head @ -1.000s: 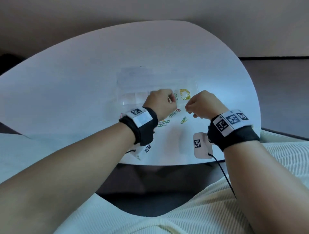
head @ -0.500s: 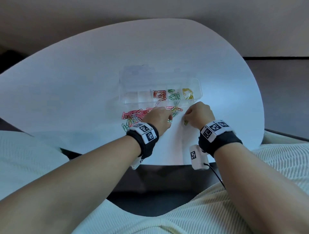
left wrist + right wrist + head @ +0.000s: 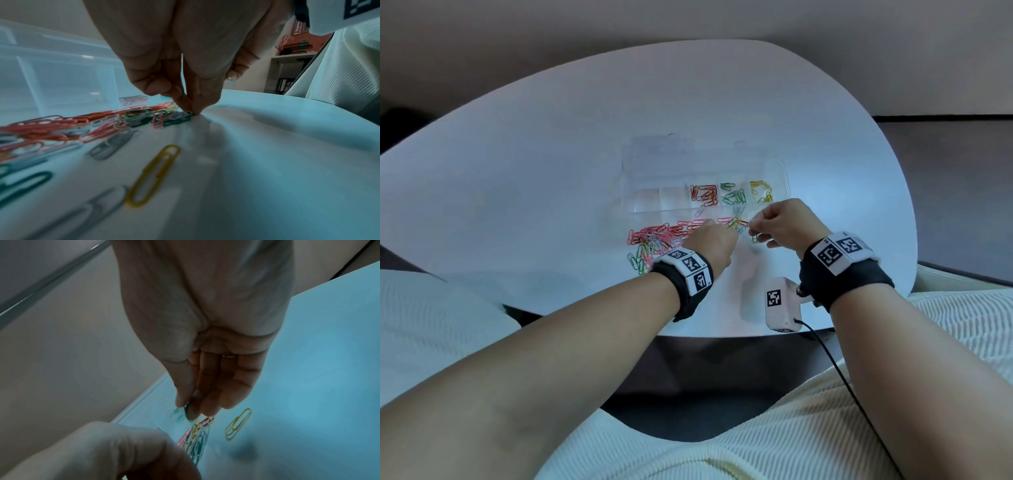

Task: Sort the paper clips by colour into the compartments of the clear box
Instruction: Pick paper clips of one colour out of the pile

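Observation:
The clear box [image 3: 643,202] lies mid-table; its right compartments hold red clips [image 3: 703,196], green clips [image 3: 733,197] and yellow clips [image 3: 760,192]. A mixed pile of paper clips [image 3: 659,236] lies just in front of it. My left hand [image 3: 190,108] pinches down on a pale clip [image 3: 182,115] at the pile's right end, touching the table. My right hand [image 3: 186,405] pinches a green clip [image 3: 188,412] between thumb and forefinger just above the table, close to the left hand [image 3: 722,236]. A lone yellow clip [image 3: 238,423] lies beside it.
The box's left compartments [image 3: 654,197] look empty. A white marker-tagged device [image 3: 782,305] with a black cable sits near the table's front edge [image 3: 722,334], below my right wrist. The white table [image 3: 551,171] stretches far to the left and behind the box.
Both hands came back from over the box to the loose clips in front of it. The right hand has since risen slightly with a green clip; the left stays at the pile.

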{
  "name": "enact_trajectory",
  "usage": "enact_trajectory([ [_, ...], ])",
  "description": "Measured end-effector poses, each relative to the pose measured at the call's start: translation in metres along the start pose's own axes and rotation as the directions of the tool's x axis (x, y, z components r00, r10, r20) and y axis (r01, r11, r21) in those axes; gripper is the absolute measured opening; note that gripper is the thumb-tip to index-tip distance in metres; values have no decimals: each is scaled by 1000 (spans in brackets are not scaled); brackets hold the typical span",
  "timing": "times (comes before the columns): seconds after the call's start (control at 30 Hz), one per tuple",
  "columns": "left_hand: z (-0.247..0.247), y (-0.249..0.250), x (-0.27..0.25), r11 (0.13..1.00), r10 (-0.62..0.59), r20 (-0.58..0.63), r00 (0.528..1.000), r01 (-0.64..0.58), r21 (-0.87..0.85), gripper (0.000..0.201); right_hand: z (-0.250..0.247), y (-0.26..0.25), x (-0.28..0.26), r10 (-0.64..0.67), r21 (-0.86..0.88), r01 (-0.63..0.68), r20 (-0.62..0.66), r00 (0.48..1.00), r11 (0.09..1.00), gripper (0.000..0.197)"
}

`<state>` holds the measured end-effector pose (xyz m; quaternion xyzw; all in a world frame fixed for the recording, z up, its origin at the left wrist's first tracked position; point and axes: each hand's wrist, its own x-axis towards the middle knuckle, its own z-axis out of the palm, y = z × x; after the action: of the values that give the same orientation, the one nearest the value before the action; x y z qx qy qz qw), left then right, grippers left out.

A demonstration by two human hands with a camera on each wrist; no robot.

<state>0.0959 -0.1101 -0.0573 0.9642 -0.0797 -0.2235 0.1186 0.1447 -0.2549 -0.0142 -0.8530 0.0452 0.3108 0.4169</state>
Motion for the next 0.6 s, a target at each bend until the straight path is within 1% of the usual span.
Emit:
enact_trajectory([
  [0.07,0,2,-1,999,-12,13,1000,13,-33,20,3,2,1,19,77,-19,2,1000,997,11],
  [0.1,1,1,-1,999,-13,14,1000,14,-50,20,5,3,1,47,142,-48,12,999,989,13],
  [0.2,2,0,-2,996,0,10,1000,1,-93,21,10,3,2,122,364,-148,94,988,920,11],
  [0.27,2,-1,-4,993,16,1,1000,-16,-116,23,14,1,-1,135,446,-187,145,980,875,9],
  [0.33,-1,-4,-11,984,41,-55,998,-50,-170,23,17,-1,-3,145,517,-212,167,975,829,15],
  [0.4,-7,-7,-20,951,47,-173,984,-97,-294,19,21,0,-2,146,585,-224,178,973,780,23],
  [0.43,-10,-8,-25,916,17,-230,973,-108,-385,16,22,0,-2,143,605,-226,184,973,763,24],
  [0.47,-14,-9,-31,865,-43,-276,960,-103,-491,13,23,1,-1,141,619,-230,189,972,751,24],
  [0.5,-19,-10,-34,798,-125,-295,947,-80,-597,10,23,1,0,145,627,-236,193,970,742,23],
  [0.53,-23,-11,-38,722,-215,-285,934,-45,-691,9,24,2,1,158,624,-246,194,968,742,22],
  [0.57,-28,-13,-40,636,-292,-255,922,-12,-771,10,24,3,2,169,595,-248,186,968,765,19],
  [0.6,-31,-15,-42,555,-346,-222,911,8,-832,11,24,3,4,165,512,-220,150,975,831,17],
])
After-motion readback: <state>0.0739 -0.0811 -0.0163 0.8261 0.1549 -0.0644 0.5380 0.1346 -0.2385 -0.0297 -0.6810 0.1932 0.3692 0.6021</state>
